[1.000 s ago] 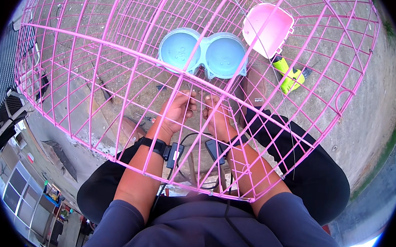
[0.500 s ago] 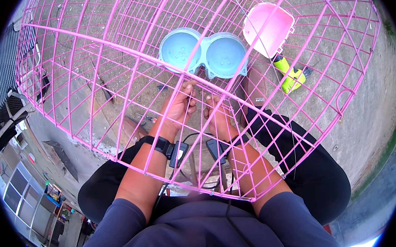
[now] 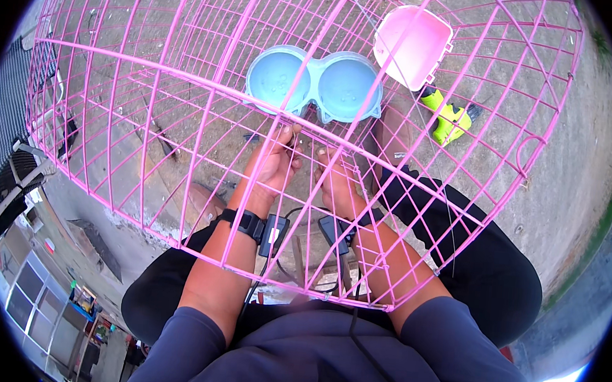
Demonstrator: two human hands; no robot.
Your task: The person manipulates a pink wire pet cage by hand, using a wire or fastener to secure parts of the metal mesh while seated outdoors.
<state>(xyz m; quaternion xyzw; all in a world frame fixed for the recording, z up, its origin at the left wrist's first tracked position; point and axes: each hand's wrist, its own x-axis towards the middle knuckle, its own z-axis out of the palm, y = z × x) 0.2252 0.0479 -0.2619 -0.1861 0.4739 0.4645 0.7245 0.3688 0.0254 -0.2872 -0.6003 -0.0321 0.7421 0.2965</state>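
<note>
A large pink wire cage (image 3: 221, 88) spreads across the view above my lap. Through its bars I see both my hands, close together under the near edge of a blue double pet bowl (image 3: 315, 85). My left hand (image 3: 277, 166) has its fingers curled and its thumb up, closed near the bars; whatever it may pinch is too small to make out. My right hand (image 3: 338, 182) is also closed, its fingertips beside a pink wire. Bars partly cover its fingers. The bowl has two round hollows.
A pink plastic tray (image 3: 414, 46) lies beyond the bowl on the right, with a yellow-green power tool (image 3: 450, 121) nearby. Dark cables run between my wrist straps. At left stand a ribbed grey panel (image 3: 10, 110) and a windowed frame (image 3: 35, 307).
My left fingers have turned and shifted slightly against the bars. My right hand has moved very little. The cage has shifted a touch; the bowl rests in nearly the same place.
</note>
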